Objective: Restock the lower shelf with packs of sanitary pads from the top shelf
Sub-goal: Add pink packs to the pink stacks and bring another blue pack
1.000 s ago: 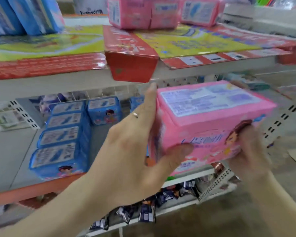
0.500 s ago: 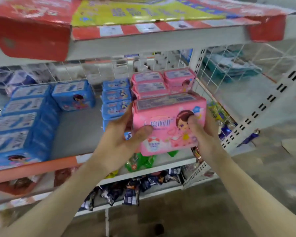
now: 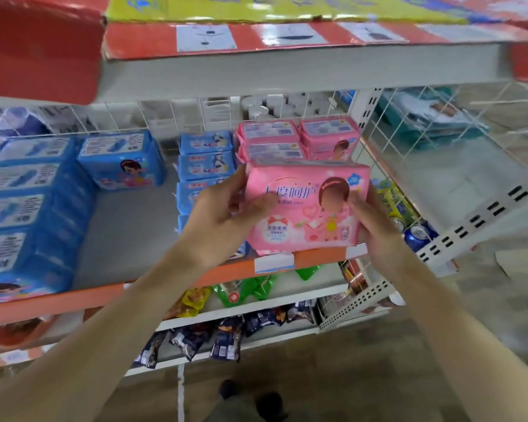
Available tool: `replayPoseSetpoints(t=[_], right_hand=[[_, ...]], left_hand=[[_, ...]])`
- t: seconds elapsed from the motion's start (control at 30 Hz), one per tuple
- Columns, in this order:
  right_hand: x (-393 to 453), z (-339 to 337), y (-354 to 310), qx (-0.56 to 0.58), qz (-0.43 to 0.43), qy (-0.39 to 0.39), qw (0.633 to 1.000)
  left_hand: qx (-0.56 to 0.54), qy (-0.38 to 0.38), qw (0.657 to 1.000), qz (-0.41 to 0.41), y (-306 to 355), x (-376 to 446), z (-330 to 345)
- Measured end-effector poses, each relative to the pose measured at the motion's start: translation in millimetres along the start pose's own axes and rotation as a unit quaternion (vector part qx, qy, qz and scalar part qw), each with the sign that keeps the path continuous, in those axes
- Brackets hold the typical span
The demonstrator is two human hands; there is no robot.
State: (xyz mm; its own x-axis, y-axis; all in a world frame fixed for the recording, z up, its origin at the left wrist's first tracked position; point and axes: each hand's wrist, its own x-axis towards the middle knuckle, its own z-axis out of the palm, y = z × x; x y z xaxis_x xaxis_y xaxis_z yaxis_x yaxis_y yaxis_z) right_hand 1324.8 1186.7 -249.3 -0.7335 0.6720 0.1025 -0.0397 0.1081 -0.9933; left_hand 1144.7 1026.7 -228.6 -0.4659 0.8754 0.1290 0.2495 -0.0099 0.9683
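Above the lower shelf [image 3: 134, 233], left hand [image 3: 223, 220] and right hand [image 3: 375, 226] clasp an upright pink pack [image 3: 305, 208].

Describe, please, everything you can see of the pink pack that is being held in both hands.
The pink pack of sanitary pads is a soft, glossy plastic-wrapped block, upright with its printed front toward the camera: white lettering, a cartoon girl, hearts and a bow. The left hand grips its left end, the right hand its right end. It sits at the front edge of the lower shelf, before the stacked pink packs; whether it rests there is unclear.
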Motion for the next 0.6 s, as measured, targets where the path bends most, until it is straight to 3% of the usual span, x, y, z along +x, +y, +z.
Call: replayPoseSetpoints(t=[0.3,0.6], right_hand=[[36,-36,-4,-0.033,-0.005,-0.011,0.999],[74,-86,10,-0.02,-0.037,0.002,0.999]], left_hand=[[0.039,-0.022,0.999,0.011,-1,54,15],[0.132,0.038,0.988,0.066,4,89,57]])
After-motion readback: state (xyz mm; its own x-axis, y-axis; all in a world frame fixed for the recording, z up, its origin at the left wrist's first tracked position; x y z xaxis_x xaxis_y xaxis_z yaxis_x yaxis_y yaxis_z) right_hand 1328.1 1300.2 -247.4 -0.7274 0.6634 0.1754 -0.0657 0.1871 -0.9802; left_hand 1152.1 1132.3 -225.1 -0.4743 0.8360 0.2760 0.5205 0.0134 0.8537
